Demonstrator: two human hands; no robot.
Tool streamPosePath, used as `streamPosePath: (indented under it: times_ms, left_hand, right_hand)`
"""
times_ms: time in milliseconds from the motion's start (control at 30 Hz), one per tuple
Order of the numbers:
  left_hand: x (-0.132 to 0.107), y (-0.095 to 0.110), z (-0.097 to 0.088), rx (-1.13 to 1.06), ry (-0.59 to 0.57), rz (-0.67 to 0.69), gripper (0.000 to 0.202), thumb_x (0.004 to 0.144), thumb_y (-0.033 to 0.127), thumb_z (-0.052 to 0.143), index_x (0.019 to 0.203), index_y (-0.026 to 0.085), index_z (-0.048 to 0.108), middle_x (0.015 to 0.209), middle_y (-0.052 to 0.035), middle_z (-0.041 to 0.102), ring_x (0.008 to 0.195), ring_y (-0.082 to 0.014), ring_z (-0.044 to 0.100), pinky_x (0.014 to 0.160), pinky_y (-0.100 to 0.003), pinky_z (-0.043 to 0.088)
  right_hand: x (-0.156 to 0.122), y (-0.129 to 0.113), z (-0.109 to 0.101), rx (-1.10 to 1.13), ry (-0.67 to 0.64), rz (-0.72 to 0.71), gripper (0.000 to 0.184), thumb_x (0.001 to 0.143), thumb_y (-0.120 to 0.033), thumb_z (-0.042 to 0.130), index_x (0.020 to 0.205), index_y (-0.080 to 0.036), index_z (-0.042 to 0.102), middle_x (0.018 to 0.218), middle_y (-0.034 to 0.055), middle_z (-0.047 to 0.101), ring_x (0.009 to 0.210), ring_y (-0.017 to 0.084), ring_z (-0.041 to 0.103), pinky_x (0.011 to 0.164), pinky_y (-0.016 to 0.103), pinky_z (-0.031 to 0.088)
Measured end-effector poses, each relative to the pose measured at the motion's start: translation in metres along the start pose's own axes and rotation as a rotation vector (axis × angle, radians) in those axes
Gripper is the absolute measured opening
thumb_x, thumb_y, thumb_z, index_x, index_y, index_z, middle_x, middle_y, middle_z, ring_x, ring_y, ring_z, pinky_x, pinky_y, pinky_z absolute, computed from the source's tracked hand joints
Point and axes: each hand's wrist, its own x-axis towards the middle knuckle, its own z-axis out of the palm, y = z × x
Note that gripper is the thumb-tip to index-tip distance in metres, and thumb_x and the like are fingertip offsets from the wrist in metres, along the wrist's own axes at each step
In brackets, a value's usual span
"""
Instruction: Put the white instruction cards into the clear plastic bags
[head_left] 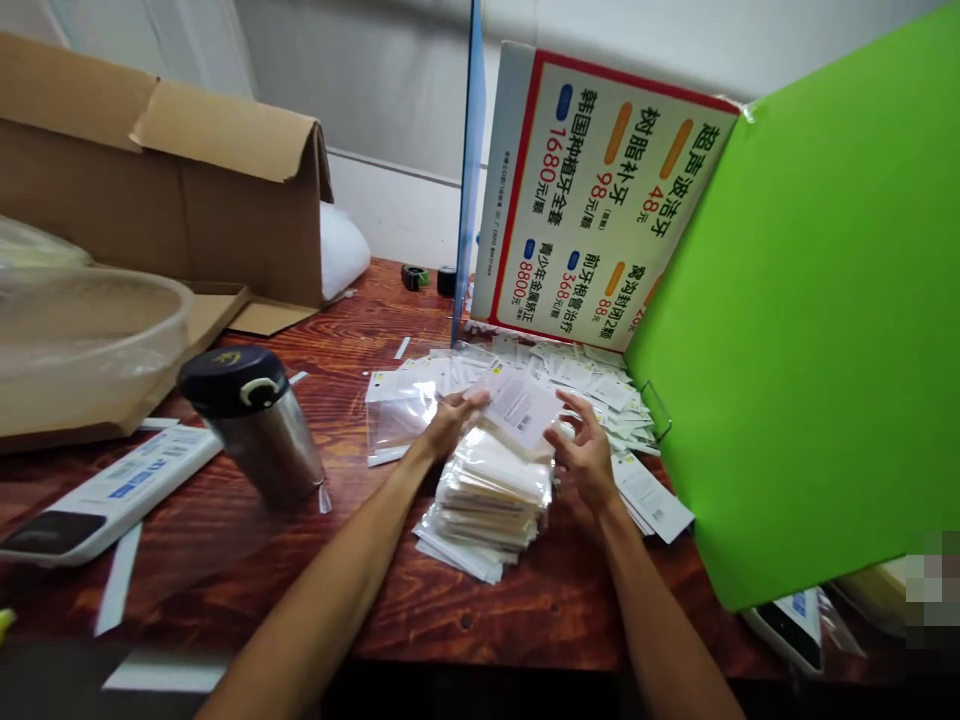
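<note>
A white printed card with a barcode and a yellow mark is tilted above the pile. My left hand pinches its left edge between thumb and fingers. At the card's right edge my right hand has its thumb and forefinger apart and curved; whether they touch the card is hard to tell. Below is a stack of clear plastic packets with pale contents, on the table. Behind the hands spreads a heap of white cards. To the left lies a clear plastic bag.
A steel flask with a dark lid stands left on the wooden table. Beyond it are a white boxy device, a translucent tub and a cardboard box. A green board and a price sign rise at right.
</note>
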Motion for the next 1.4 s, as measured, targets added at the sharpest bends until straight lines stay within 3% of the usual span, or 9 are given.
streamPosePath:
  times_ms: [200,400,567,700,867,967,1067,1200,1400]
  left_hand:
    - [-0.004,0.001,-0.004,0.057,-0.059,-0.029,0.052,0.059,0.045,0.083,0.098,0.011,0.07,0.087,-0.0116,0.074,0.086,-0.0274,0.07,0.076,-0.036,0.055]
    - [-0.004,0.003,-0.004,0.163,-0.071,0.086,0.055,0.057,0.044,0.086,0.101,0.016,0.07,0.104,-0.0116,0.073,0.095,-0.0277,0.068,0.081,-0.035,0.054]
    - [-0.007,0.007,-0.004,0.267,-0.047,0.047,0.06,0.058,0.047,0.086,0.106,0.016,0.068,0.109,-0.0118,0.071,0.098,-0.0268,0.067,0.086,-0.035,0.053]
    - [-0.013,0.013,-0.004,0.312,-0.061,-0.026,0.059,0.06,0.046,0.085,0.107,0.015,0.067,0.11,-0.0131,0.071,0.098,-0.0274,0.067,0.088,-0.038,0.052]
    - [-0.016,0.015,-0.002,0.327,-0.068,-0.045,0.058,0.062,0.047,0.084,0.107,0.014,0.068,0.112,-0.0142,0.071,0.096,-0.0275,0.068,0.087,-0.04,0.052]
    - [-0.016,0.012,-0.003,0.308,-0.093,-0.069,0.059,0.065,0.047,0.082,0.11,0.013,0.067,0.114,-0.0158,0.07,0.094,-0.0274,0.068,0.085,-0.04,0.053]
    - [-0.013,0.008,-0.007,0.313,-0.104,-0.05,0.054,0.067,0.046,0.081,0.109,0.015,0.069,0.112,-0.0145,0.071,0.093,-0.0271,0.069,0.084,-0.039,0.053]
    - [-0.01,0.004,-0.008,0.333,-0.116,-0.033,0.045,0.066,0.047,0.08,0.099,0.017,0.073,0.102,-0.012,0.073,0.088,-0.0257,0.068,0.079,-0.035,0.053]
    - [-0.011,0.004,-0.001,0.325,-0.092,0.026,0.041,0.064,0.045,0.082,0.094,0.018,0.074,0.098,-0.0101,0.073,0.082,-0.0221,0.066,0.075,-0.032,0.053]
  right_hand:
    - [-0.003,0.004,0.004,-0.14,-0.071,-0.131,0.051,0.087,-0.034,0.062,0.136,-0.029,0.05,0.146,0.0059,0.046,0.135,0.025,0.039,0.114,0.046,0.028]
    - [-0.006,0.008,0.01,-0.284,-0.073,-0.199,0.066,0.083,-0.032,0.069,0.143,-0.031,0.042,0.148,0.0054,0.042,0.136,0.026,0.037,0.115,0.045,0.028]
    - [-0.006,-0.003,0.012,-0.332,-0.063,-0.235,0.065,0.08,-0.029,0.072,0.139,-0.03,0.047,0.122,0.0056,0.06,0.11,0.024,0.055,0.099,0.041,0.043]
    - [-0.007,-0.011,0.014,-0.334,-0.06,-0.265,0.045,0.079,-0.028,0.073,0.122,-0.027,0.062,0.093,0.0022,0.064,0.088,0.021,0.059,0.088,0.038,0.047]
    - [-0.008,-0.014,0.016,-0.255,-0.097,-0.197,0.021,0.08,-0.03,0.072,0.1,-0.025,0.07,0.085,0.0019,0.064,0.075,0.018,0.059,0.071,0.03,0.049]
    - [-0.009,-0.015,0.016,-0.196,-0.159,-0.102,0.029,0.077,-0.028,0.073,0.106,-0.026,0.069,0.085,0.0011,0.063,0.071,0.017,0.058,0.063,0.027,0.05]
    - [-0.009,-0.014,0.017,-0.187,-0.187,-0.116,0.04,0.076,-0.026,0.073,0.116,-0.029,0.067,0.086,0.0002,0.063,0.069,0.016,0.057,0.062,0.027,0.05]
    - [-0.009,-0.011,0.021,-0.241,-0.151,-0.21,0.033,0.077,-0.024,0.072,0.109,-0.029,0.07,0.083,-0.0008,0.064,0.065,0.015,0.057,0.064,0.028,0.049]
    - [-0.011,-0.013,0.026,-0.297,-0.067,-0.163,0.029,0.074,-0.031,0.075,0.103,-0.025,0.072,0.075,-0.0009,0.066,0.057,0.014,0.054,0.062,0.028,0.048]
